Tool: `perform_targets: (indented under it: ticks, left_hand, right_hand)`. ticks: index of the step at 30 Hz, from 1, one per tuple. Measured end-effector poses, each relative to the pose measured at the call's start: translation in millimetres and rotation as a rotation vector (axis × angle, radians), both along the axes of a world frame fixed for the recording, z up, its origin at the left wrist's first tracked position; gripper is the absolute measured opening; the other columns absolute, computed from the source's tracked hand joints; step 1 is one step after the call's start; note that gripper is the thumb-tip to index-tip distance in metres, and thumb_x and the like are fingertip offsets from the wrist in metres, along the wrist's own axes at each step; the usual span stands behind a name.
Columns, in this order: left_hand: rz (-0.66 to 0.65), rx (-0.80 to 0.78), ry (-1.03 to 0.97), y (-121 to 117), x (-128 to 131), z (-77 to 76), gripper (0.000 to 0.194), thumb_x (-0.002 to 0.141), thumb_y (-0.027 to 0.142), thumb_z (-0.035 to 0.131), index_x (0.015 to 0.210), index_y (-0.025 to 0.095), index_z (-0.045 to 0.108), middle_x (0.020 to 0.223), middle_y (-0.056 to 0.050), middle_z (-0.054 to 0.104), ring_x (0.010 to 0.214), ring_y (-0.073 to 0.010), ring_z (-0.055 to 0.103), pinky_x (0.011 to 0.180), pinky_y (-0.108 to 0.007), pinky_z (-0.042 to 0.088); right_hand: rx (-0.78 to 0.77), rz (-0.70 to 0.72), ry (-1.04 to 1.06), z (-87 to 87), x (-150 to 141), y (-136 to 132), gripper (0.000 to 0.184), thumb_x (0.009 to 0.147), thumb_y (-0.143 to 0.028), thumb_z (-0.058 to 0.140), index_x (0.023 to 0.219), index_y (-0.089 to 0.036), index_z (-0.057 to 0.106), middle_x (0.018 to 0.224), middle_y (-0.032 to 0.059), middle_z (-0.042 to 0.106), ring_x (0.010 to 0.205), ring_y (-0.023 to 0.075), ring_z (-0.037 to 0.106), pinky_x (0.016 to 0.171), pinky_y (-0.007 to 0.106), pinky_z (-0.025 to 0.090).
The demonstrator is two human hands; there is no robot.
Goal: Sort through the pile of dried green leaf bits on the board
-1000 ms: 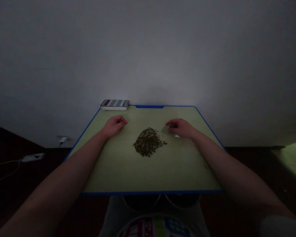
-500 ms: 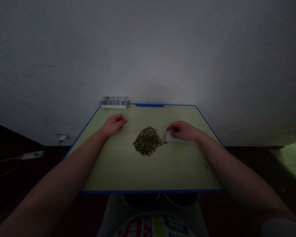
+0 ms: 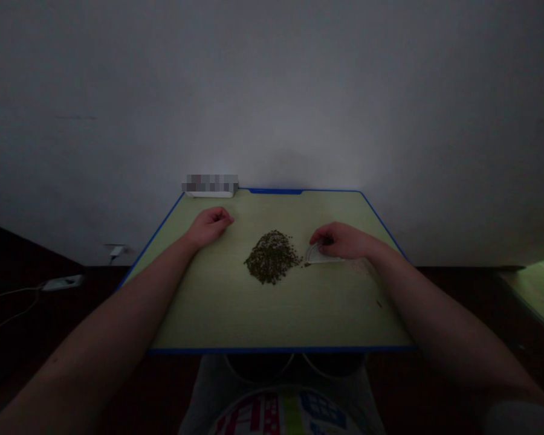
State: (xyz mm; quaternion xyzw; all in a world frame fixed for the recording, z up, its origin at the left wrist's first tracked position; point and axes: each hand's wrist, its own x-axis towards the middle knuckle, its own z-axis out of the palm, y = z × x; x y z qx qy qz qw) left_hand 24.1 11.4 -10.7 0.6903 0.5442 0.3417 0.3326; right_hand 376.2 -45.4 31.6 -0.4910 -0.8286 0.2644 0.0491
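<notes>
A pile of small dark green grains [image 3: 272, 256] lies in the middle of a pale green table [image 3: 236, 308] with a blue rim. My right hand [image 3: 342, 240] rests just right of the pile, fingers curled on a small clear plastic protractor-like piece [image 3: 316, 256] that lies on the table. My left hand [image 3: 208, 225] rests on the table to the left of the pile, fingers loosely curled, nothing visible in it.
A small striped white box [image 3: 211, 186] sits at the table's far left corner against a grey wall. A power strip with a cable [image 3: 58, 282] lies on the dark floor at left. Another green surface [image 3: 537, 290] shows at far right.
My right hand has drawn slightly right and nearer, bringing the clear piece flat onto the table beside the pile. The left hand has stayed put.
</notes>
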Motion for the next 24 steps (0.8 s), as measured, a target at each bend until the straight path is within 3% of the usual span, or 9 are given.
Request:
perform_targets:
  ticks: [14, 24]
  left_hand:
    - [0.009, -0.028, -0.027, -4.1, 3.5, 5.1, 0.023, 0.070, 0.039, 0.056, 0.065, 0.018, 0.050, 0.046, 0.006, 0.041, 0.043, -0.0072, 0.035, 0.046, -0.023, 0.027]
    - [-0.006, -0.033, -0.046, -1.8, 1.6, 1.6, 0.021, 0.069, 0.037, 0.056, 0.065, 0.018, 0.049, 0.046, 0.007, 0.040, 0.043, -0.0069, 0.034, 0.045, -0.022, 0.026]
  right_hand:
    - [-0.083, 0.032, -0.019, 4.3, 5.4, -2.6, 0.033, 0.068, -0.016, 0.057, 0.099, -0.015, 0.068, 0.081, 0.0047, 0.069, 0.068, 0.0163, 0.061, 0.060, 0.025, 0.044]
    - [-0.008, -0.032, 0.039, 3.0, 8.1, 0.8, 0.029, 0.072, -0.017, 0.056, 0.098, -0.015, 0.066, 0.080, 0.0046, 0.069, 0.069, 0.0149, 0.060, 0.062, 0.024, 0.044]
